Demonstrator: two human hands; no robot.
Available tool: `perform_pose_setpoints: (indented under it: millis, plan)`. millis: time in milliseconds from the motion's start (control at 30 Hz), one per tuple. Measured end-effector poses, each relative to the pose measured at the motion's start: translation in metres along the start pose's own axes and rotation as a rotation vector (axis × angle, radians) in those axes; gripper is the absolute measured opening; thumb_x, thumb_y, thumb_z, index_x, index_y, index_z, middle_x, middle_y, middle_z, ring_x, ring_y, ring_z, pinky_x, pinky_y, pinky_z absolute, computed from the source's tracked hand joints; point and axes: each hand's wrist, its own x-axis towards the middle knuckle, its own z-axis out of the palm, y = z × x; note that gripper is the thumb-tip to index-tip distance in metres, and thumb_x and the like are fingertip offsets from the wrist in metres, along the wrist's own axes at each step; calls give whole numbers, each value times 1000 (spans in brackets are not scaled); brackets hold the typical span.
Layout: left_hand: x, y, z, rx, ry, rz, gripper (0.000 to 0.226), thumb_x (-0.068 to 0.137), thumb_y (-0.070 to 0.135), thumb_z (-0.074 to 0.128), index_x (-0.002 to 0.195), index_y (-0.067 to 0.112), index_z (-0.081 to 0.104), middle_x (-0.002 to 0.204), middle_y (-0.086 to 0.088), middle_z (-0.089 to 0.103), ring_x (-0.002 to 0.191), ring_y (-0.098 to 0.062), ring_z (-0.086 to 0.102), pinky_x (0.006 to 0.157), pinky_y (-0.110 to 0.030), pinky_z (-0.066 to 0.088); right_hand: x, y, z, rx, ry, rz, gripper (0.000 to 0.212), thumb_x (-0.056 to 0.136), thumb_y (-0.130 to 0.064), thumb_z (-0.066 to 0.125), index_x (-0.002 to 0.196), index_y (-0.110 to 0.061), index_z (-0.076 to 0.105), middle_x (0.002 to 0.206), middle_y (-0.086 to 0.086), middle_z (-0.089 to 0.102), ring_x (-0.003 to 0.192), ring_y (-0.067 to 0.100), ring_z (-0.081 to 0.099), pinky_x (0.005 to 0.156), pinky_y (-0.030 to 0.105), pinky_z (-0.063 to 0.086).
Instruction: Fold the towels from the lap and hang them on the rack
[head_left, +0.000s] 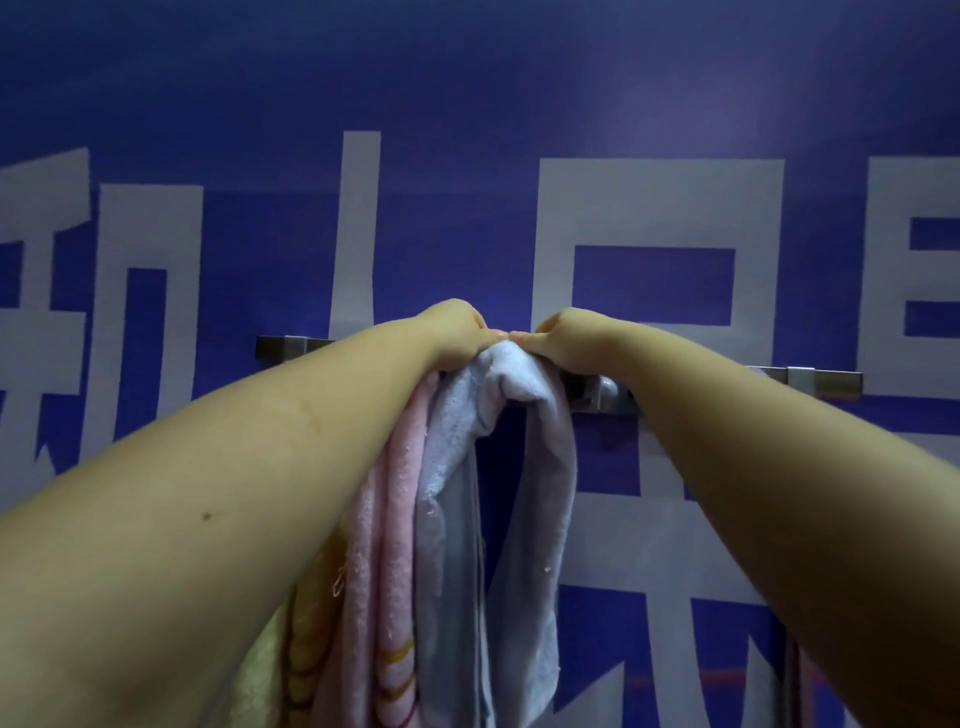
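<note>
Fingers (506, 338) of both hands pinch the top fold of the pale blue terry towel (457, 493) over the grey metal wall rack (810, 376), beside a hung pink striped towel (395, 545), so hanging seems nearly finished, any lap towels unseen.

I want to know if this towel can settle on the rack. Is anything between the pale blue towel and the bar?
Nothing visible does. Both hands, left and right, already hold the pale blue towel bunched at the rack; a pink towel hangs beside it.
</note>
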Motion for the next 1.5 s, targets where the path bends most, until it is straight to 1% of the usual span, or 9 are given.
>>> perform_pose_setpoints:
  millis: [100,233,433,567,700,867,967,1200,1500]
  plan:
    - [1,-7,5,18,24,-22,40,82,51,59,75,12,64,73,-2,61,71,-20,55,70,-32,46,2,1,7,-39,-28,1,55,89,-55,47,99,-4,65,89,11,65,74,26,57,65,32,45]
    - [-4,-4,5,112,34,-10,28,80,37,62,90,12,69,97,-6,70,93,-25,64,84,-37,51,-3,2,11,-163,-11,-43,55,93,-54,40,98,-4,64,95,11,61,84,26,52,74,30,39]
    - [-13,-3,3,75,157,68,18,84,40,59,72,28,56,95,4,67,98,-20,60,94,-40,45,-12,11,7,-27,93,-65,29,89,-50,53,96,-23,61,98,3,63,89,22,56,76,34,48]
    - [-29,4,-4,104,86,109,27,92,44,46,100,27,67,111,4,66,106,-20,57,92,-34,46,-30,10,-1,-72,123,-100,24,92,-43,48,104,-27,62,107,3,65,93,25,59,84,35,49]
    - [-57,22,-15,366,47,169,38,97,40,35,123,24,57,126,0,59,117,-24,51,95,-35,40,-59,4,-7,-253,50,-122,37,94,-48,43,117,-25,60,119,5,61,110,27,53,91,36,43]
    - [-101,36,-18,500,58,238,40,96,41,35,129,25,51,130,-4,57,120,-26,48,95,-38,40,-106,-4,-12,-421,55,-157,38,95,-45,40,122,-25,58,121,5,61,111,27,51,85,36,40]
    - [-136,37,-6,519,82,294,38,95,38,37,129,25,50,131,-6,56,119,-28,49,93,-38,37,-140,-5,-8,-403,4,-155,40,94,-44,43,126,-24,55,125,7,58,116,28,49,94,40,44]
    - [-214,9,52,446,-79,222,45,93,43,41,135,26,44,137,-4,51,127,-25,45,101,-39,39,-212,13,49,-317,-186,-80,57,92,-49,48,142,-23,37,142,10,41,128,30,41,103,43,39]
    - [-295,-43,133,342,-290,84,46,93,44,43,135,26,42,137,-1,50,121,-23,51,93,-38,44,-289,44,150,-197,-370,-19,56,92,-45,50,141,-21,37,141,9,42,121,28,49,94,37,42]
